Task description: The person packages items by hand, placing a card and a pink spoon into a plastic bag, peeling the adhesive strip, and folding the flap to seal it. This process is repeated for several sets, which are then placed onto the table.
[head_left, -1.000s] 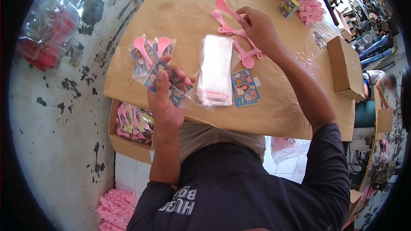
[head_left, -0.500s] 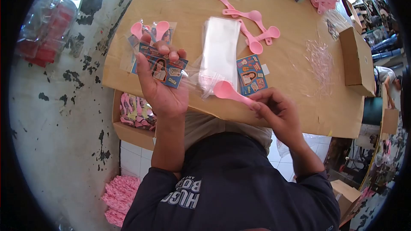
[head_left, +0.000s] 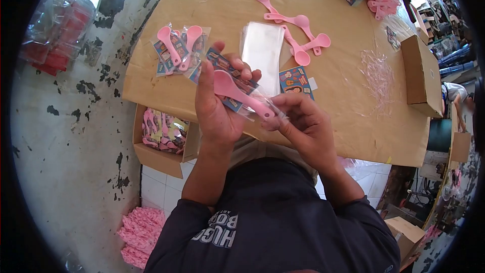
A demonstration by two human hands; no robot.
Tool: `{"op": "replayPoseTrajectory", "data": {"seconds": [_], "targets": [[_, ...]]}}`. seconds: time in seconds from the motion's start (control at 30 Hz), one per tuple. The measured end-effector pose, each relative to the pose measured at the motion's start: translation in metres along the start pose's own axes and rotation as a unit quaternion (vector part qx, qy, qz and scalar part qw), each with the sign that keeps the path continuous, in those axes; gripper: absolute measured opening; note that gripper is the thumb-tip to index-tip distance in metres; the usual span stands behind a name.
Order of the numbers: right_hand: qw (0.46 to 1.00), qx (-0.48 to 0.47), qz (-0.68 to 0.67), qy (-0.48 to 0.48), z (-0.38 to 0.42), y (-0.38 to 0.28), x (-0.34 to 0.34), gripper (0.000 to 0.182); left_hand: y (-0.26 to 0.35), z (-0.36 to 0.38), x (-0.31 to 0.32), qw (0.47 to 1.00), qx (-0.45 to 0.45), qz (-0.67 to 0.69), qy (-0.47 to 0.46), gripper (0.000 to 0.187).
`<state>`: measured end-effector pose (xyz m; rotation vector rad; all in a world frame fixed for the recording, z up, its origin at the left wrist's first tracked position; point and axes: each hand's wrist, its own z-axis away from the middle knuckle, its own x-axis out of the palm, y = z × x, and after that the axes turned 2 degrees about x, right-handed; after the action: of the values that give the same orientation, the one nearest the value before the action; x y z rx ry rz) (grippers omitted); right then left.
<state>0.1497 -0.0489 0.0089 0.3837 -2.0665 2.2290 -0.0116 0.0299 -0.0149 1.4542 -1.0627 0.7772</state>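
My left hand (head_left: 216, 114) grips a clear plastic bag (head_left: 244, 116) with a blue printed card (head_left: 218, 61) inside. A pink measuring spoon (head_left: 233, 90) lies along the card, its bowl toward my left palm; the film appears to cover it at least in part. My right hand (head_left: 307, 130) pinches the spoon's handle end at the bag's mouth. Just beyond my hands are a stack of clear bags (head_left: 261, 55) and another blue card (head_left: 294, 80). To the left lie packed spoons (head_left: 172, 45) in bags with cards.
Several loose pink spoons (head_left: 301, 21) lie past the bag stack. A cardboard box (head_left: 422, 73) and a heap of clear plastic strips (head_left: 378, 78) are at the right. Below the table's left edge, an open carton (head_left: 159, 159) holds packed spoons. Another person (head_left: 454, 91) is at far right.
My left hand has moved right with the bag and card. My right hand has moved left, bringing the pink spoon from outside the bag onto the card.
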Motion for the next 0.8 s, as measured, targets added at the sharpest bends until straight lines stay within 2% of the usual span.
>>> {"op": "replayPoseTrajectory", "data": {"seconds": [0.1, 0.3, 0.43, 0.5, 0.53, 0.6, 0.67, 0.73, 0.77, 0.8], "targets": [[0.996, -0.037, 0.078, 0.034, -0.004, 0.016, -0.002, 0.032, -0.004, 0.004, 0.002, 0.997, -0.036, 0.066, 0.005, 0.045], [0.991, -0.069, 0.084, 0.077, -0.014, 0.022, 0.008, 0.039, -0.011, 0.013, 0.003, 0.995, -0.085, 0.043, 0.001, 0.043], [0.983, -0.1, 0.123, 0.097, -0.016, 0.025, 0.012, 0.047, -0.009, 0.013, -0.003, 0.996, -0.085, 0.033, 0.002, 0.043], [0.922, -0.246, 0.277, 0.117, -0.018, 0.02, 0.011, 0.046, -0.004, 0.012, -0.004, 0.996, -0.083, 0.031, 0.015, 0.043], [0.922, -0.245, 0.276, 0.116, -0.018, 0.016, 0.009, 0.046, -0.001, 0.01, -0.003, 0.996, -0.083, 0.03, 0.016, 0.043], [0.836, -0.388, 0.381, 0.069, -0.017, 0.008, -0.001, 0.039, 0.006, 0.006, 0.0, 0.995, -0.084, -0.031, 0.053, 0.043], [0.848, -0.385, 0.358, 0.065, -0.013, 0.008, -0.008, 0.035, 0.012, 0.002, -0.002, 0.995, -0.093, -0.025, 0.037, 0.045], [0.842, -0.388, 0.354, 0.124, -0.017, 0.013, -0.017, 0.04, 0.015, -0.001, 0.001, 0.994, -0.103, -0.019, 0.02, 0.047], [0.865, -0.349, 0.337, 0.128, -0.017, 0.013, -0.019, 0.043, 0.016, -0.001, 0.004, 0.993, -0.121, -0.001, 0.013, 0.049], [0.865, -0.348, 0.338, 0.131, -0.018, 0.01, -0.02, 0.043, 0.015, 0.0, 0.008, 0.99, -0.14, 0.018, 0.006, 0.051]]}}
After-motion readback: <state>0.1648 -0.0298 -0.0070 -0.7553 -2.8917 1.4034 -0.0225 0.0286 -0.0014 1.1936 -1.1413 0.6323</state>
